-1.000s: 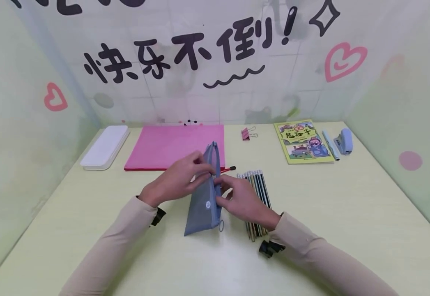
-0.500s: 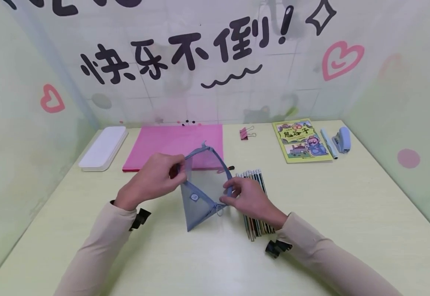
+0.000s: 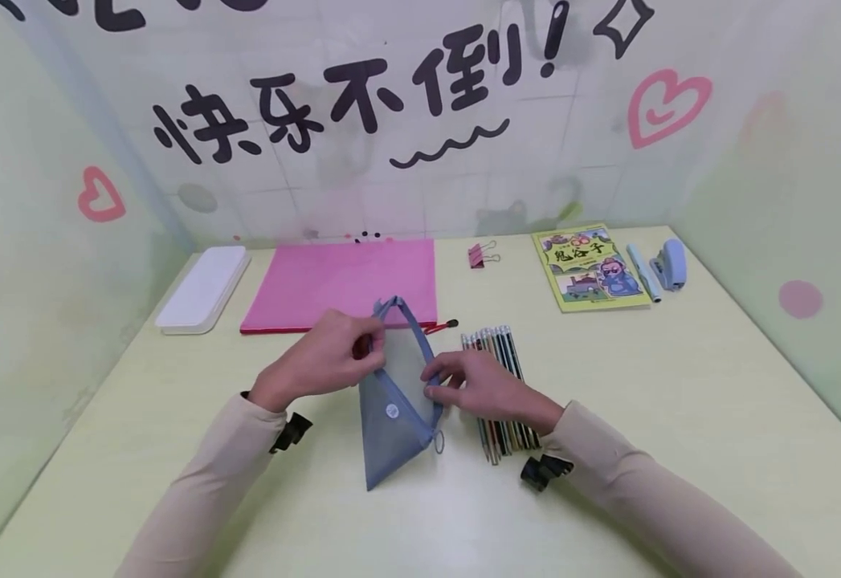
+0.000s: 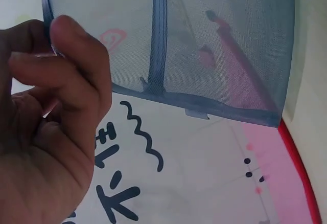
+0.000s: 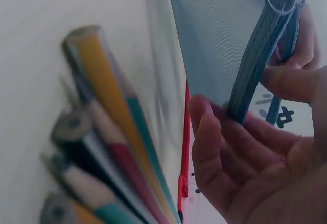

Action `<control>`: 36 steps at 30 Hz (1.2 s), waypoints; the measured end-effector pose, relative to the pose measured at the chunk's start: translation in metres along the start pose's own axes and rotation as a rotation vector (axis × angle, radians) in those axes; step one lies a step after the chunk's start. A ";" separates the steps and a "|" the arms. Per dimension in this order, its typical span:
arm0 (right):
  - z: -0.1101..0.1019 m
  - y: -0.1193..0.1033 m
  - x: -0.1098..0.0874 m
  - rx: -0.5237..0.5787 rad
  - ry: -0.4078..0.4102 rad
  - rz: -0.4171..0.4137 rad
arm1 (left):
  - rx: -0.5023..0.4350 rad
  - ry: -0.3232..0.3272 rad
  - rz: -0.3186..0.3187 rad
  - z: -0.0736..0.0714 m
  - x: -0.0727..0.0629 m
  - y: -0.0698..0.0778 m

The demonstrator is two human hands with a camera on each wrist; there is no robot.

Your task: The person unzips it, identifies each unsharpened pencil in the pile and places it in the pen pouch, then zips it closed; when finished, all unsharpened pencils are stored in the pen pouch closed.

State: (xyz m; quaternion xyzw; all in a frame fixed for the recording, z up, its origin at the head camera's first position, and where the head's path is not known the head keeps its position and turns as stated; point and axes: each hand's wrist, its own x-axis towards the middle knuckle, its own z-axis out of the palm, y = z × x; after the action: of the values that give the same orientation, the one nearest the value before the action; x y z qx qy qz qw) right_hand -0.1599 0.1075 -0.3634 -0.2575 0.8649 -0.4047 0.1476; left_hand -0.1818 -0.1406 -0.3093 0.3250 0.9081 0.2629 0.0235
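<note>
Both hands hold a blue-grey mesh zip pouch point(image 3: 393, 437), upright over the middle of the table, its mouth spread apart. My left hand point(image 3: 326, 357) pinches the left edge of the mouth, with curled fingers. On the right edge, my right hand point(image 3: 488, 389) pinches the zipper strip point(image 5: 250, 70) between thumb and fingers. A ring pull point(image 3: 439, 442) hangs at the pouch's near end. Through the mesh point(image 4: 230, 55) in the left wrist view, the pink folder shows behind. Pencils point(image 3: 491, 433) lie side by side just under my right hand, which hides their middles.
Along the back are a white case point(image 3: 203, 289), a pink zip folder point(image 3: 340, 281) with a red edge, a pink binder clip point(image 3: 476, 257), a yellow-green booklet point(image 3: 594, 269), a light blue pen point(image 3: 642, 271) and a blue stapler point(image 3: 671, 265). Walls enclose the table's back and sides.
The pouch's mouth has been pulled from nearly flat to wide, then narrowed somewhat. My left hand went left and came partly back. The pouch's bottom corner sits nearer me now.
</note>
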 end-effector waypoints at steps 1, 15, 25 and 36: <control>-0.001 0.001 0.000 -0.001 -0.019 -0.021 | -0.027 -0.015 -0.015 0.002 0.001 -0.002; -0.035 0.019 -0.001 -0.202 0.062 0.067 | -0.357 -0.105 -0.107 0.005 -0.001 -0.010; -0.030 0.027 -0.001 -0.291 0.067 0.045 | -0.375 -0.096 -0.141 0.004 0.001 -0.011; -0.024 0.023 0.005 -0.393 0.040 0.125 | -0.371 -0.089 -0.177 0.004 0.002 -0.008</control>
State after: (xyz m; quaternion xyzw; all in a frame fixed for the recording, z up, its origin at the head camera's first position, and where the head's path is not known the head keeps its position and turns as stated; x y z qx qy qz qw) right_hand -0.1825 0.1318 -0.3667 -0.2190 0.9443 -0.2233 0.1022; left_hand -0.1872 -0.1421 -0.3162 0.2455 0.8672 0.4079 0.1461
